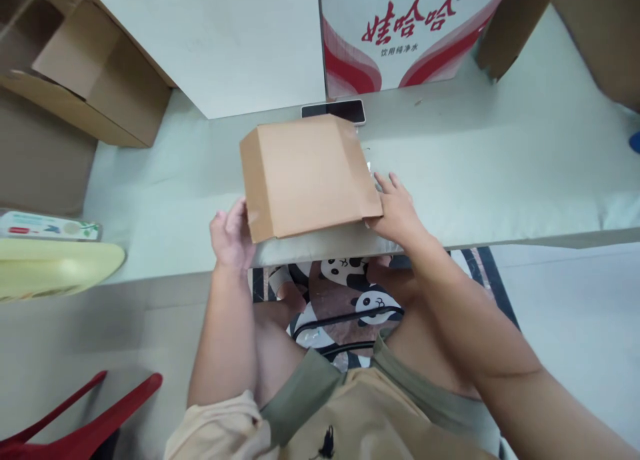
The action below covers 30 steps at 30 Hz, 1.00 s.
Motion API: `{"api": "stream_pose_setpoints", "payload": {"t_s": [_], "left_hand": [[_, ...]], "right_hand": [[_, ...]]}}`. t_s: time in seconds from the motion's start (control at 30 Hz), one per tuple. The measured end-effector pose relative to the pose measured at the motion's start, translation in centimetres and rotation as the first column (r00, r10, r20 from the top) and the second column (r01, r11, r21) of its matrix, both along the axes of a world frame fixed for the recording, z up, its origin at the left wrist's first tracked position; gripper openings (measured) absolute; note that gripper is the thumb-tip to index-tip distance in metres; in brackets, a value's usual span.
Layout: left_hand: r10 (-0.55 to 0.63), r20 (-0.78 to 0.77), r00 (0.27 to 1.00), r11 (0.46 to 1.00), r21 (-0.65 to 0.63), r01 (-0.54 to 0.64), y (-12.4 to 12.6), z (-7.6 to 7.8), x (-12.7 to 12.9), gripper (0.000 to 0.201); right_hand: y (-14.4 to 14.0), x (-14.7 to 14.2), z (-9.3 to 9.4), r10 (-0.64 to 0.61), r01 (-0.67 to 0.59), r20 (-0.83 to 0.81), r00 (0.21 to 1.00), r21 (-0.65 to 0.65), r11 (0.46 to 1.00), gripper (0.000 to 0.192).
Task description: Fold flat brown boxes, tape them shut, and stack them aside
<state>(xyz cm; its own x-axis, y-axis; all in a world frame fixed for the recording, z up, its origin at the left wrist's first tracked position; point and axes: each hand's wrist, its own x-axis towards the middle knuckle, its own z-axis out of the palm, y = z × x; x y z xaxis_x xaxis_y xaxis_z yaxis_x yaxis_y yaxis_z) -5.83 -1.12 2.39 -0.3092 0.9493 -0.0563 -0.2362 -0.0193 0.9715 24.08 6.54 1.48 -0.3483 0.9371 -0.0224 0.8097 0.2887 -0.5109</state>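
Holding the cardboard box [307, 177] mid-frame, your left hand [231, 237] and right hand [397, 210] press its light, stiff sides, fingers half curled.

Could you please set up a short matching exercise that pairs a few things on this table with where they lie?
1 small cardboard box
2 phone
3 water carton
4 open cardboard box

a far left of the table
b held between the left hand and the right hand
c behind the phone, red lettering
d flat, just behind the held box

Pairs: 1-b, 2-d, 3-c, 4-a
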Motion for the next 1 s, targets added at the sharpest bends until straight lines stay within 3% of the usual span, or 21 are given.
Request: {"api": "stream_pose_setpoints", "payload": {"t_s": [0.07,0.13,0.23,0.33,0.43,0.5,0.63,0.77,0.9,1.0], "left_hand": [[0.001,-0.021,1.0,1.0,-0.024,-0.001,0.2,0.0,0.2,0.057],[0.082,-0.062,0.995,0.997,0.008,-0.082,0.5,0.1,0.5,0.053],[0.151,-0.059,0.987,0.989,0.022,-0.149,0.9,0.4,0.8,0.044],[0.169,-0.007,0.986,0.986,0.006,-0.169,1.0,0.6,0.8,0.041],[0.135,0.043,0.99,0.991,0.016,-0.136,0.7,0.5,0.7,0.046],[0.085,0.046,0.995,0.995,0.048,-0.087,0.5,0.3,0.6,0.06],[0.088,-0.138,0.986,0.991,0.112,-0.073,0.5,-0.6,0.3,0.081],[0.111,-0.29,0.951,0.987,0.144,-0.071,0.6,-1.0,0.2,0.075],[0.139,-0.231,0.963,0.989,0.092,-0.12,0.4,-0.6,-0.4,0.056],[0.22,-0.22,0.95,0.975,0.074,-0.209,0.5,-0.5,-1.4,0.042]], "right_hand": [[0.1,0.2,0.4,0.075,-0.066,-0.151,0.986,0.063,0.996,0.047],[0.0,0.3,0.9,0.135,-0.109,-0.346,0.928,0.095,0.99,0.046],[-0.7,0.2,1.5,0.125,-0.147,-0.57,0.812,0.008,0.989,0.05],[-1.3,-0.4,1.5,0.114,-0.179,-0.649,0.752,-0.035,0.983,0.063],[-1.5,-1.0,1.3,0.025,-0.08,-0.686,0.727,-0.049,0.996,0.063],[-1.5,-1.4,1.3,-0.071,0.028,-0.697,0.713,-0.073,0.997,0.059],[-1.6,-1.5,1.5,-0.159,0.157,-0.727,0.668,-0.072,0.985,0.057],[-1.5,-1.6,1.3,-0.186,0.183,-0.792,0.582,-0.095,0.979,0.054],[-1.3,-1.8,1.0,-0.312,0.276,-0.822,0.476,-0.198,0.941,0.048],[-1.4,-1.9,1.5,-0.328,0.329,-0.867,0.375,-0.207,0.921,0.044]]}}
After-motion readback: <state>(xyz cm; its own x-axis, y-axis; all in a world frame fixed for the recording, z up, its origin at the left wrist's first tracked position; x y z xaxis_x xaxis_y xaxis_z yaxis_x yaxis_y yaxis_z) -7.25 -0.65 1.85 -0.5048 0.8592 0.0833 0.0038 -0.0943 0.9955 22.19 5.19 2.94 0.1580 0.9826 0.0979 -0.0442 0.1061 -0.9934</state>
